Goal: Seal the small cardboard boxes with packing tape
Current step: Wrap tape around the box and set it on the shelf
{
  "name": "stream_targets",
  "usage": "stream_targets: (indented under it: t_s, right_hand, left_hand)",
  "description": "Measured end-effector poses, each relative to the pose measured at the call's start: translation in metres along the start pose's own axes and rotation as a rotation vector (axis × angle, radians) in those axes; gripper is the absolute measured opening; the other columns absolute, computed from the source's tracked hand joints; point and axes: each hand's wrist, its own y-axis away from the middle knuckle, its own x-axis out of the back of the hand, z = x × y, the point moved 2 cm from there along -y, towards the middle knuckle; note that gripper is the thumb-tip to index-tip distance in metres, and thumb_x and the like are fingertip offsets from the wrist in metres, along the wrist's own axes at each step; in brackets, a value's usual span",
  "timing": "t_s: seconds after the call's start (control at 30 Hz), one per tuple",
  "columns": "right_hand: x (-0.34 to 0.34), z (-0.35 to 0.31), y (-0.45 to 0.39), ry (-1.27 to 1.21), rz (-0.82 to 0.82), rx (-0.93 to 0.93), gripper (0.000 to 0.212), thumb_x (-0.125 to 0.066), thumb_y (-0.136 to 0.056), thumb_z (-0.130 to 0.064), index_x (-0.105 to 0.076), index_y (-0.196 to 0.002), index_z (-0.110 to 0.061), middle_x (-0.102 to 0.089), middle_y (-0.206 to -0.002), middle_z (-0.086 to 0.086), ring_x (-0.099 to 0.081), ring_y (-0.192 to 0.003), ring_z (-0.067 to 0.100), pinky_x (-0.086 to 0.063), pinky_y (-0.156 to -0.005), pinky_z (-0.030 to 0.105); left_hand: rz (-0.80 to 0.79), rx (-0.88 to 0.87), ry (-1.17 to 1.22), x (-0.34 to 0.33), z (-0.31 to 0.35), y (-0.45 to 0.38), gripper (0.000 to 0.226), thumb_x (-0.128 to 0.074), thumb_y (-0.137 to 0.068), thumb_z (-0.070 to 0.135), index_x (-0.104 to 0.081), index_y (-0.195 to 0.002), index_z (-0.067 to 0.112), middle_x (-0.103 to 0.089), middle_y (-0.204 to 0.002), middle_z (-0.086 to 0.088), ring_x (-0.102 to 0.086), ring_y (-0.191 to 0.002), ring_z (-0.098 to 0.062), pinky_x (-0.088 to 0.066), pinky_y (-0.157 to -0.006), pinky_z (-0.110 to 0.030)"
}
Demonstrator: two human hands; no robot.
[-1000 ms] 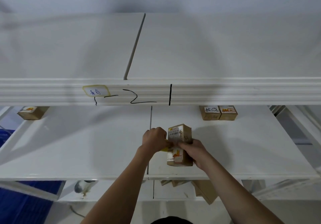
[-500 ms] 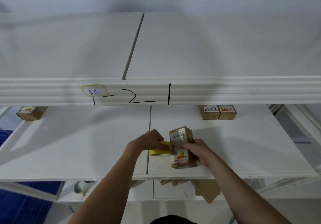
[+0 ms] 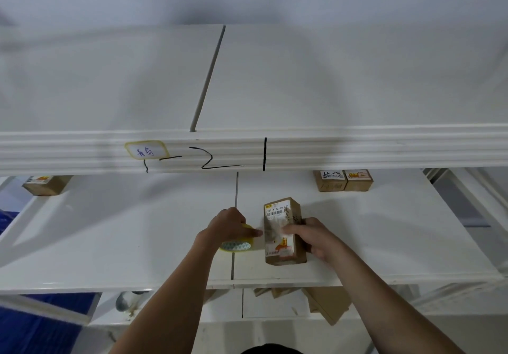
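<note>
A small brown cardboard box [image 3: 283, 254] with a barcode label lies on the white middle shelf [image 3: 137, 230], its long side running away from me. My right hand [image 3: 310, 237] grips the box from the right, fingers curled over its top face. My left hand [image 3: 231, 224] holds a yellow roll of tape [image 3: 237, 245] just left of the box. A stretch of clear tape seems to run from the roll onto the box top, though blur hides its edges.
Two small labelled boxes [image 3: 343, 180] stand at the back right of the shelf, and another box [image 3: 45, 184] sits at the back left. The upper shelf's front edge [image 3: 357, 147] carries a label and marker lines. More cardboard [image 3: 324, 302] lies on the shelf below.
My left hand has pulled the tape roll leftward and down, away from the box. The box has been lowered from a tilted hold to lie on the shelf.
</note>
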Motion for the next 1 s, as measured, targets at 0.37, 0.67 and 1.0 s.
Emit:
stream_targets:
  t_s: [0.37,0.67,1.0]
  right_hand:
    - [0.003,-0.004,0.012,-0.091,-0.128,0.05,0.04,-0.076,-0.085,-0.011,-0.066,-0.124,-0.006,-0.075,-0.111,0.015,-0.073,-0.103,0.033,-0.055,-0.099,0.048]
    - [-0.004,-0.001,0.021,-0.252,-0.201,0.038,0.048,-0.068,-0.086,-0.021,-0.061,-0.13,-0.004,-0.07,-0.12,0.022,-0.068,-0.112,0.038,-0.053,-0.098,0.048]
    - [-0.015,-0.002,0.015,-0.238,-0.11,0.017,0.033,-0.05,-0.105,-0.027,-0.061,-0.127,-0.006,-0.074,-0.113,0.018,-0.072,-0.103,0.035,-0.059,-0.083,0.048]
  left_hand:
    - [-0.037,-0.025,0.116,0.003,0.004,0.004,0.05,-0.075,-0.076,0.064,-0.061,-0.065,0.017,-0.061,-0.069,0.003,-0.062,-0.069,-0.012,-0.048,-0.061,-0.021]
    - [-0.113,-0.068,0.293,0.005,0.01,0.012,0.051,-0.075,-0.076,0.062,-0.058,-0.06,0.017,-0.06,-0.067,0.002,-0.066,-0.074,-0.018,-0.051,-0.069,-0.03]
    - [-0.019,-0.093,0.208,0.007,0.014,0.014,0.042,-0.077,-0.078,0.056,-0.071,-0.074,0.016,-0.068,-0.077,-0.001,-0.069,-0.081,-0.018,-0.056,-0.073,-0.03]
